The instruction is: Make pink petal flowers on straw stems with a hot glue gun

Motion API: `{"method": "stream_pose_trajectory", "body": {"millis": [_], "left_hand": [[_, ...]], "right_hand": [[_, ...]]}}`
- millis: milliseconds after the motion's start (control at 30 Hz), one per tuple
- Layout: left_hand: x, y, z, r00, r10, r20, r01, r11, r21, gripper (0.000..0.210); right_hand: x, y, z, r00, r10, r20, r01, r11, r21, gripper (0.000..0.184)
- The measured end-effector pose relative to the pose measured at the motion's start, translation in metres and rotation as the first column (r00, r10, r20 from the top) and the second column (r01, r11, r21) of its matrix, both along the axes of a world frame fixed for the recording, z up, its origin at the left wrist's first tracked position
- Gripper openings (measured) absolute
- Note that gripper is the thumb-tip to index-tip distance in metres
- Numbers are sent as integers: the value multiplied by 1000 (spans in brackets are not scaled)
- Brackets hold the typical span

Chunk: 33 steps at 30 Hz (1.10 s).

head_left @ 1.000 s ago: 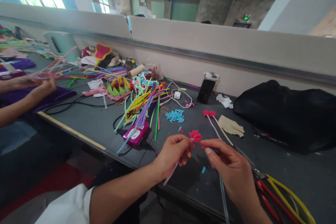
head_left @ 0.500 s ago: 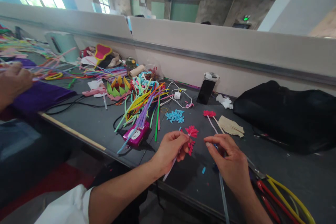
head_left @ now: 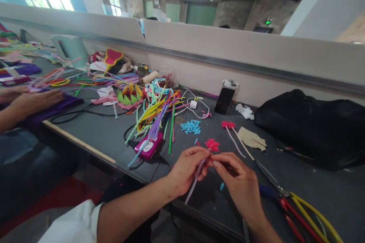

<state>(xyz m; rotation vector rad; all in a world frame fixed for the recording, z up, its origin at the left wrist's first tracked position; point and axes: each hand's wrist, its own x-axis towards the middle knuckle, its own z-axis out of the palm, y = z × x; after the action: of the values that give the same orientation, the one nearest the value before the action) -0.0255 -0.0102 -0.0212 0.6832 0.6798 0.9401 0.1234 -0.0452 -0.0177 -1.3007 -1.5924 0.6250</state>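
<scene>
My left hand (head_left: 189, 167) is closed around a pipe-cleaner flower (head_left: 211, 144), whose red-pink head stands above my fingers. Its pale lilac stem (head_left: 194, 188) hangs down past my palm toward the table edge. At the base of the bloom, my right hand (head_left: 239, 178) pinches with thumb and forefinger; part of the flower is hidden there. Beyond my hands lie a second pink flower (head_left: 228, 124) and two pale stems. A pile of short blue pieces (head_left: 191, 127) is to the left of it, and one loose blue piece (head_left: 221, 186) is near my right hand.
Scissors (head_left: 273, 182) and red-handled pliers (head_left: 291, 212) lie at right, near a black bag (head_left: 310, 129). A phone (head_left: 224, 99) leans at the back. Colourful pipe cleaners (head_left: 156, 117) rest over a magenta box (head_left: 149, 147). At left, another person's hands (head_left: 34, 102) work over purple cloth.
My right hand has moved left and closed at the flower's base, where it was apart before. The flower head is turned more upright. The other person's hands have shifted and both show.
</scene>
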Motion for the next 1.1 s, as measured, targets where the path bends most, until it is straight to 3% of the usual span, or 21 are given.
{"method": "stream_pose_trajectory", "body": {"millis": [200,400,833,1100], "left_hand": [[1,-1,-4,998,53,-30,-52,998,38,21],[3,-3,-2,993,75,-94,-68,995,71,23],[4,-3,-2,990,66,-126,-56,995,84,26],[4,-3,-1,993,71,-90,-64,995,76,30]], "right_hand": [[3,3,3,998,61,-28,-64,993,-102,17],[7,1,9,995,92,44,-83,982,-171,17],[9,-4,5,935,18,353,-26,999,18,13],[8,-4,3,945,7,328,-6,1000,-3,16]]}}
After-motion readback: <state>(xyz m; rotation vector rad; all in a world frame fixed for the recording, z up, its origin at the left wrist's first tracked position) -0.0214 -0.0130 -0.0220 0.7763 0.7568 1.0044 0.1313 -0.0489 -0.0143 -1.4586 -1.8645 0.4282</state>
